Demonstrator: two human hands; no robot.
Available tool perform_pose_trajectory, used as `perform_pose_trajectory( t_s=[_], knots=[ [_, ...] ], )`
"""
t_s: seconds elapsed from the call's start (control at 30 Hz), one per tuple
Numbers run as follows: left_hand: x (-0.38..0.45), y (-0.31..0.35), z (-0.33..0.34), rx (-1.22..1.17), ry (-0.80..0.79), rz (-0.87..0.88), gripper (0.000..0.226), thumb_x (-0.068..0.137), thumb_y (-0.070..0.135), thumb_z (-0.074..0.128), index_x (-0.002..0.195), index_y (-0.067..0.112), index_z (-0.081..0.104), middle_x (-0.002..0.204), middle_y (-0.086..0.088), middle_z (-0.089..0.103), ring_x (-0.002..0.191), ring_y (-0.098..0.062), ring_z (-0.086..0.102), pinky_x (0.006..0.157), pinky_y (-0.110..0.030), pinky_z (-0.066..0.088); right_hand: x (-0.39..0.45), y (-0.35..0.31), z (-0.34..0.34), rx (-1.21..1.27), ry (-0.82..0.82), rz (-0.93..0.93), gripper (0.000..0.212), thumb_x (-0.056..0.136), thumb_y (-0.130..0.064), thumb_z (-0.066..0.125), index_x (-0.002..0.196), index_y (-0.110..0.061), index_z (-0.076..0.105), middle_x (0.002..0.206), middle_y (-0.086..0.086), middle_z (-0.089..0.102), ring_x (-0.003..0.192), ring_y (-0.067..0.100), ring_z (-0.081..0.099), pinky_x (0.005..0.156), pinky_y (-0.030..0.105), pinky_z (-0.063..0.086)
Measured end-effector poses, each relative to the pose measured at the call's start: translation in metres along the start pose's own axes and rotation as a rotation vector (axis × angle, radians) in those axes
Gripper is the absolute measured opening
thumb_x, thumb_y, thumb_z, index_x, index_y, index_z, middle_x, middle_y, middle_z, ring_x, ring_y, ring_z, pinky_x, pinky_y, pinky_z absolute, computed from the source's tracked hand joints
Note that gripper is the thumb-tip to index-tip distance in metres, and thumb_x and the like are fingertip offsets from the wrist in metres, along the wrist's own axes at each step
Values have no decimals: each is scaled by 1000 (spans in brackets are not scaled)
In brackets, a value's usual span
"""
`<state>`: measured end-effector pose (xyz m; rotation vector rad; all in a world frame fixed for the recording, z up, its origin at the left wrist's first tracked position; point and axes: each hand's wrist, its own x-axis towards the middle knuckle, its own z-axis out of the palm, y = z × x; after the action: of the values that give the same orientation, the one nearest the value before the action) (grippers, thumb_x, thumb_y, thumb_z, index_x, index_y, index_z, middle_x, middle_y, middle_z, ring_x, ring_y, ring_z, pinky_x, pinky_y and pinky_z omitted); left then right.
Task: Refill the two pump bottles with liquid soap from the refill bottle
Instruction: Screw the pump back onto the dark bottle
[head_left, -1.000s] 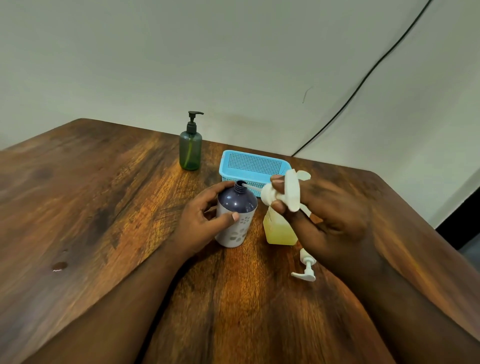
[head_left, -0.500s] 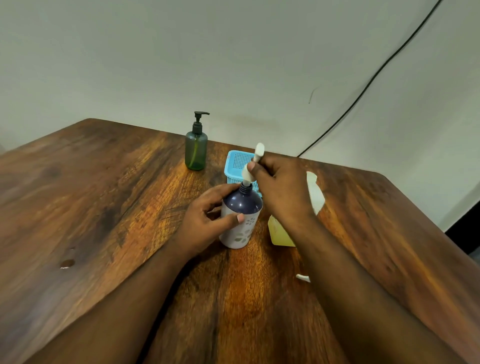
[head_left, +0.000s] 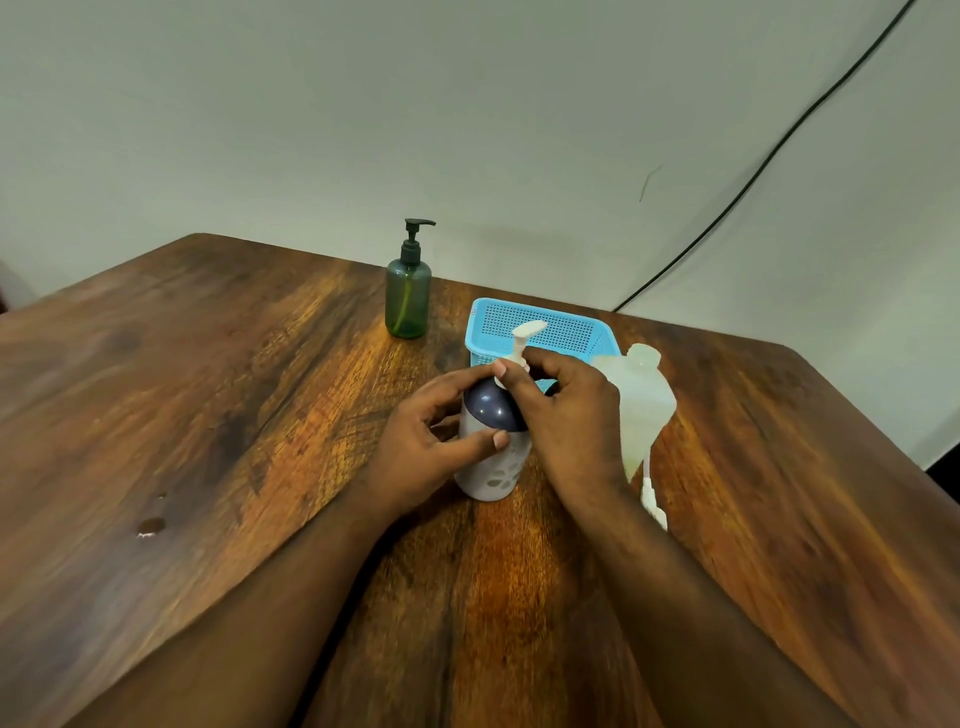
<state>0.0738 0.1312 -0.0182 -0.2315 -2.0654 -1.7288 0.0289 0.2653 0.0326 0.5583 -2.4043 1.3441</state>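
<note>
A dark-topped pump bottle (head_left: 491, 447), upright at the middle of the tabletop (head_left: 208, 415), is gripped by the left hand (head_left: 421, 452). Its white pump (head_left: 522, 345) is pinched at the collar by the right hand (head_left: 563, 415); screwing it down appears next, calling for steady twisting.

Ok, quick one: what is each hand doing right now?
Left hand: grips the body of the purple-topped pump bottle.
Right hand: fingers pinch the collar of the white pump head at the bottle's neck.
</note>
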Motion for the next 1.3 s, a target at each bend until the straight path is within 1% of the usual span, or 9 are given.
perform_pose_trajectory(
  t_s=[0.13,0.3,0.43,0.57,0.7,0.8,0.93,1.07,1.3],
  knots=[
    [0,-1,1,36,2,20,63,78,6,77,130,30,53,129,12,58,115,4,57,86,-10,47,-11,4,6,36,27,13,47,80,-31,73,124,-23,59,120,-11,58,110,4,48,92,26,48],
    [2,-5,0,37,3,23,65,76,6,79,134,21,53,133,3,58,117,-3,58,88,-13,48,-16,5,6,225,86,80,40,73,-25,80,105,-27,56,105,-16,60,106,5,58,82,17,51],
    [3,-4,1,36,16,28,64,76,4,78,132,23,53,131,3,58,116,1,57,86,-11,47,-19,5,9,328,20,108,55,79,-21,75,128,-29,53,116,-21,53,111,-3,50,86,11,46],
    [2,-5,0,46,9,18,65,76,7,79,132,27,52,133,5,57,117,0,57,87,-12,48,-22,11,13,352,99,95,33,77,-23,77,103,-28,58,106,-15,62,108,6,58,85,19,53],
    [3,-5,0,63,11,19,66,77,7,78,136,20,52,134,3,57,118,-1,57,89,-12,47,-22,11,17,370,36,93,52,84,-26,70,131,-32,50,109,-36,50,113,-4,51,92,20,50],
    [3,-5,1,61,16,19,66,76,6,79,136,17,53,132,2,58,116,-4,58,88,-13,48,-22,15,17,365,22,83,44,86,-28,66,129,-27,56,124,-19,58,118,2,52,94,28,52],
    [1,-6,0,55,2,-4,69,75,10,80,136,21,52,133,5,57,118,-3,57,92,-18,50,-22,16,18,422,82,125,31,81,-23,73,107,-31,58,113,-13,62,112,6,56,91,34,54],
    [1,-2,-1,21,-18,-14,71,72,7,80,134,27,50,131,13,55,116,4,56,86,-11,48,-15,14,13,392,-57,140,54,86,-24,67,133,-37,46,119,-19,51,115,2,49,90,21,50],
    [1,-4,-1,48,-20,-30,76,67,26,80,137,33,49,135,15,54,119,3,55,91,-12,48,-10,11,11,413,31,224,29,76,-23,77,102,-31,67,102,-19,63,104,4,59,87,23,54]
  ],
)
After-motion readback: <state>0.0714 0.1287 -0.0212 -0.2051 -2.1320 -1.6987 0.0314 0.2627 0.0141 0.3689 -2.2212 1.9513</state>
